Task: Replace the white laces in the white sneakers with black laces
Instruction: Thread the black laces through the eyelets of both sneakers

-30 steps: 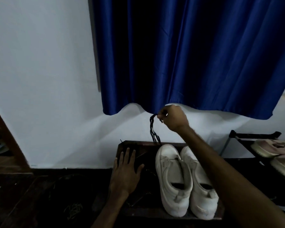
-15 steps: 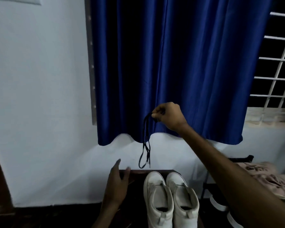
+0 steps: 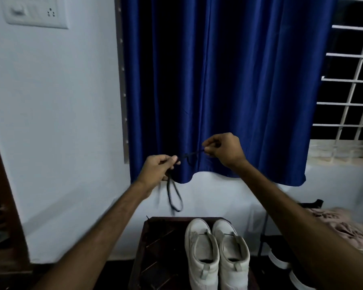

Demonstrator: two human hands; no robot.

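Two white sneakers, the left one [image 3: 201,254] and the right one [image 3: 232,255], stand side by side on a dark wooden stool [image 3: 155,248], toes to the wall, with no laces that I can see. Above them I hold a black lace [image 3: 174,195] in the air. My left hand [image 3: 158,170] grips it with a loop hanging below. My right hand [image 3: 223,150] pinches the other end, and a short tangled stretch runs between the hands in front of the blue curtain.
A blue curtain [image 3: 218,91] hangs over a barred window [image 3: 350,80]. A black rack [image 3: 281,248] at the right carries pinkish shoes [image 3: 344,227]. A switch plate [image 3: 34,13] is on the white wall, and dark wooden furniture [image 3: 0,195] is at the left.
My left hand rose from the stool and took hold of the black lace. My right hand lifted the lace higher, and the view tilted upward.
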